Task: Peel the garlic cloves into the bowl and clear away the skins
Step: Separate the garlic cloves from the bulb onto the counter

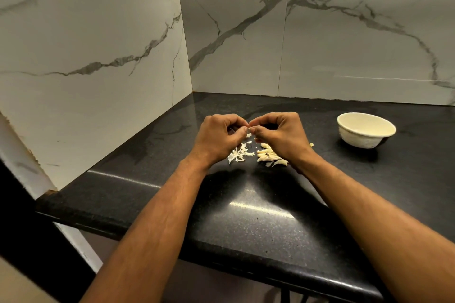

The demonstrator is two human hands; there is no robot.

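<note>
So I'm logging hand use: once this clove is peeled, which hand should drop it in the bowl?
Probably the right hand: the bowl stands on its side of the counter, while the left hand would have to cross over.

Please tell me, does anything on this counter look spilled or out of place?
Only loose garlic skins scattered on the black counter under the left hand, beside the cloves. The bowl stands upright, apart to the right. Nothing looks damaged.
</note>
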